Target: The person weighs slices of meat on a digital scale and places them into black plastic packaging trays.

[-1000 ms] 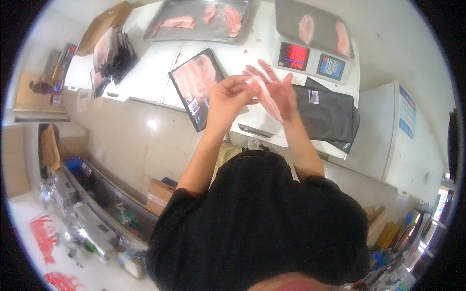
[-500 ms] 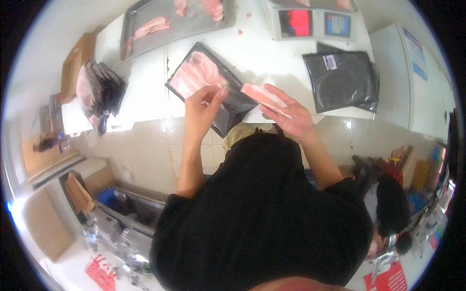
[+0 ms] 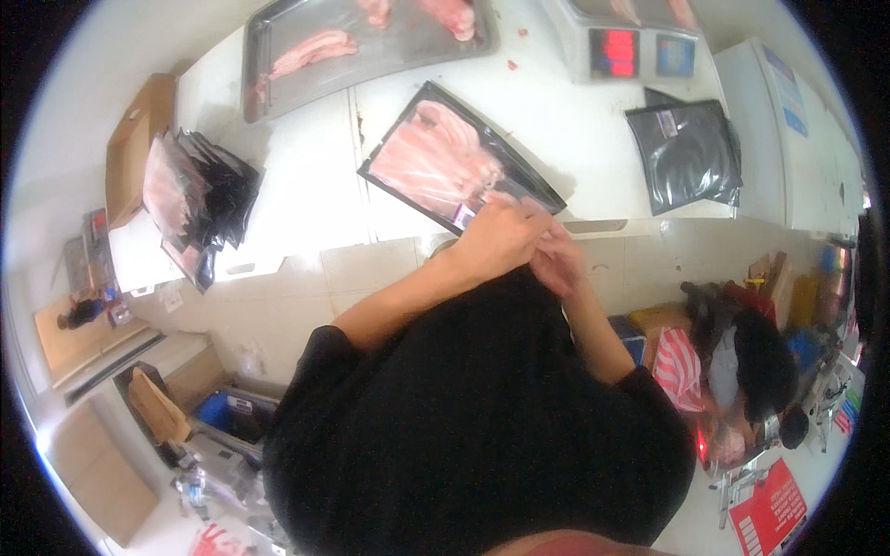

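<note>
Nearest, across the lower middle of the frame, a black shirt (image 3: 473, 398), with bare forearms (image 3: 413, 301) to either side. Past it, at centre, left hand (image 3: 505, 238) and right hand (image 3: 561, 264) close together, overlapping in view, fingers bent inward rather than spread; cannot tell whether pinching the film or only touching, nor what, if anything, between the fingertips. Just above, in the upper middle, a flat packet (image 3: 524, 181) lying aslant on a white table (image 3: 315, 185), lower right end at the fingers. Clear and glossy in front, with glints, and edged in black. Shows inside pale pink meat slices (image 3: 431, 153), long, packed side by side, streaked whitish, with dark backing visible along the right. Bears a small white and purple label (image 3: 463, 217) near the lower edge, close to the left fingertips. Toward the right of the frame, well apart, shiny black bags (image 3: 691, 153), overlapping. Toward the left, a fanned row of filled packets (image 3: 199, 199), pink and black, beside a cardboard box (image 3: 139, 153). Farther, at the top, a metal tray (image 3: 399, 46) with pink strips of meat (image 3: 315, 51); at upper right, a scale (image 3: 575, 46) with red display and blue keypad.
</note>
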### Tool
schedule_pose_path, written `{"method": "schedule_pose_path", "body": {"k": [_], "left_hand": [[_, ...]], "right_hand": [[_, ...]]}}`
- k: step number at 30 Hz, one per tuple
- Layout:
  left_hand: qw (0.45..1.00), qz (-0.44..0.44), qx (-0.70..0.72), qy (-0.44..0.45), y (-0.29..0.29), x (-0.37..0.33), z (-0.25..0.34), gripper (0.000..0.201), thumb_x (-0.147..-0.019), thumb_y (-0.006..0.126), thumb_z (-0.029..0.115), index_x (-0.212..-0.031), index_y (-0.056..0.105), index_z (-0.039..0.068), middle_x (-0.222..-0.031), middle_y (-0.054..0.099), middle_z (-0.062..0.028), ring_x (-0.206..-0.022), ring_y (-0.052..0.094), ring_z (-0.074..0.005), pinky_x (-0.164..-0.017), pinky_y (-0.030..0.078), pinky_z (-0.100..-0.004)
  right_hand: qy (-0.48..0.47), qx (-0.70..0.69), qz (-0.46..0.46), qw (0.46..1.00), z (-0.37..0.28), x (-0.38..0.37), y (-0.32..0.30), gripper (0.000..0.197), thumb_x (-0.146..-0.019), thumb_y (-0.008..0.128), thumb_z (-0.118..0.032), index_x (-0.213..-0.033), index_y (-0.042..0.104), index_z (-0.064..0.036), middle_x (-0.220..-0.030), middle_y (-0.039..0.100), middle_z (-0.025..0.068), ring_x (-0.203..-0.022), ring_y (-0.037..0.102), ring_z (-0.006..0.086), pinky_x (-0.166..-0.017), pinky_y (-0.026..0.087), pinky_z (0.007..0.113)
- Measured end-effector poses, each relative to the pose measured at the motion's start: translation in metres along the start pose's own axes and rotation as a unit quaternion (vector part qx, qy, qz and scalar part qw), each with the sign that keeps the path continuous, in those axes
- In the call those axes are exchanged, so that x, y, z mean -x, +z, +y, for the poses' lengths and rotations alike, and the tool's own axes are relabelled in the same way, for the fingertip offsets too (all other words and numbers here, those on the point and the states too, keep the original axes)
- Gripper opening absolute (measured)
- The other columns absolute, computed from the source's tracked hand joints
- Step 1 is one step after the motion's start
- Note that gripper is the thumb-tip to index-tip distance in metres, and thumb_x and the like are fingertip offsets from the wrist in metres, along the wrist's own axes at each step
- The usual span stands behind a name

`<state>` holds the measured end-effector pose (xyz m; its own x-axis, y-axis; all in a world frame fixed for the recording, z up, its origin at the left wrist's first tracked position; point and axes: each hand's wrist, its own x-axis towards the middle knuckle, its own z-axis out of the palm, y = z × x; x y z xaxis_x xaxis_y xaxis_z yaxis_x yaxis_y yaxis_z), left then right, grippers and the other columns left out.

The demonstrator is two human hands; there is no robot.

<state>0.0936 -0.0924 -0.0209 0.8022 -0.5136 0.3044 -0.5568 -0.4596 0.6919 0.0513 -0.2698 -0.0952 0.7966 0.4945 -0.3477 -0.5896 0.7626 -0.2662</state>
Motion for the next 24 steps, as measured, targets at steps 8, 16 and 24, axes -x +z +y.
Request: {"method": "schedule_pose_path", "body": {"k": [8,16,24], "left_hand": [[0.999,-0.005,0.042,0.021,-0.020,0.008,0.003,0.014,-0.079,0.065,0.004,-0.093,0.061,0.004,-0.077,0.060,-0.0147,-0.071,0.065,-0.0404,-0.062,0.053,-0.0509],[0.996,-0.039,0.062,0.048,-0.021,0.008,-0.008,0.012,-0.078,0.063,0.006,-0.086,0.055,0.002,-0.077,0.060,-0.0167,-0.070,0.064,-0.0411,-0.064,0.053,-0.0522],[0.989,-0.038,0.119,0.086,-0.030,0.006,-0.018,0.012,-0.080,0.068,0.009,-0.086,0.059,0.004,-0.078,0.063,-0.0142,-0.073,0.066,-0.0379,-0.064,0.053,-0.0495]], "right_hand": [[-0.026,-0.083,-0.041,0.995,0.037,-0.105,0.072,0.077,-0.089,0.063,0.000,-0.160,0.032,0.0015,-0.167,0.032,0.0207,-0.154,0.031,0.0334,-0.126,0.029,0.042],[-0.040,0.012,-0.088,0.995,0.041,-0.127,0.104,0.078,-0.089,0.064,-0.001,-0.160,0.031,0.0014,-0.167,0.031,0.0210,-0.155,0.031,0.0332,-0.126,0.029,0.041],[-0.075,0.086,-0.109,0.987,0.037,-0.135,0.121,0.079,-0.089,0.064,-0.001,-0.160,0.031,0.0012,-0.167,0.030,0.0213,-0.155,0.031,0.0330,-0.126,0.029,0.040]]}}
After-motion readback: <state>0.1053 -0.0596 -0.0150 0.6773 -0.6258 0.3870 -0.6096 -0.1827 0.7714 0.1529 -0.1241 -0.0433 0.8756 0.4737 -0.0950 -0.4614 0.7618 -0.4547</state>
